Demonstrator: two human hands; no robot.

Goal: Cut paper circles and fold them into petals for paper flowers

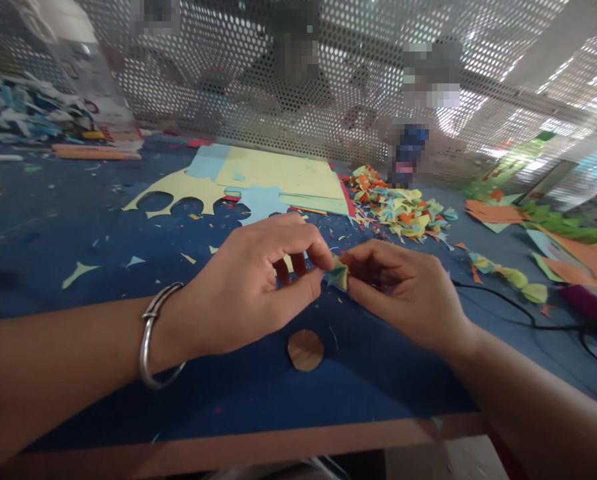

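Note:
Between my two hands is a small folded piece of yellow and blue-green paper (337,275). My right hand (403,287) pinches its right side between thumb and fingers. From the other side, the thumb and index finger of my left hand (273,273) close on its left edge; the other fingers curl loosely. A silver bangle (148,340) circles my left wrist. Below the hands, a brown disc (306,350) lies flat on the blue table surface (238,393).
Cut yellow sheets (273,167) lie at the back, with a heap of folded paper pieces (398,207) to their right. Orange paper (493,212), a black cable (523,317) and a purple object (586,303) are at right. A bottle (96,80) stands back left, before a perforated screen (218,80).

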